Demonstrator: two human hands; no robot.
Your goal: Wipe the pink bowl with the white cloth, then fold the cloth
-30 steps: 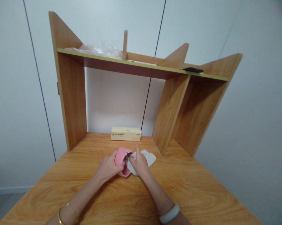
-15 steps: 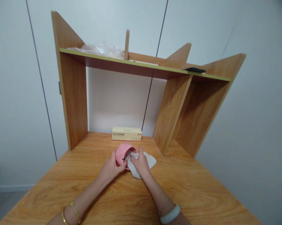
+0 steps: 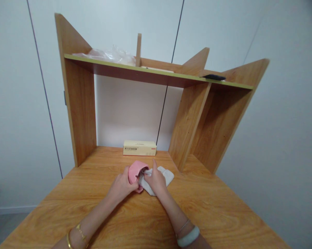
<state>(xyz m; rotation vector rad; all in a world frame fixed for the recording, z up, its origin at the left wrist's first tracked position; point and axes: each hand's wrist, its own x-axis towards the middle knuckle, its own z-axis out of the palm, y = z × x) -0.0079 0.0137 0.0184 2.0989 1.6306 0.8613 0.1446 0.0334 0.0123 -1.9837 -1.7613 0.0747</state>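
Note:
My left hand is wrapped round a small pink bowl, tilted on its side just above the wooden desk. My right hand is closed on a white cloth and presses part of it into the bowl's mouth, its index finger pointing up. The cloth's free end lies on the desk to the right of my hand. Both hands meet near the middle of the desk.
A long beige box lies against the back wall of the desk. A wooden shelf unit rises over the desk, with a crumpled plastic bag on top at left and a dark flat object at right.
The bowl turns in my left hand, its mouth swinging up and back to the side, while my right hand shifts the cloth inside it. The view wobbles slightly.

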